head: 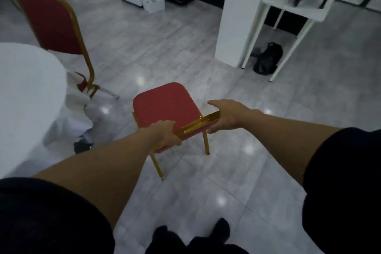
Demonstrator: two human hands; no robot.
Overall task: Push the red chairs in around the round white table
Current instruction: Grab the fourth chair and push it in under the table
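Where the round table draped in white cloth (26, 93) fills the left edge, a second red chair with gold frame (51, 20) is seen beside it. Well apart on the grey tiled floor (154, 47), the red-cushioned gold-framed chair (165, 105) is gripped at its backrest top — left hand (165, 134) closed around it, right hand (226, 115) half-open, fingers extended.

Black bag (267, 59) under white side table (292, 9).
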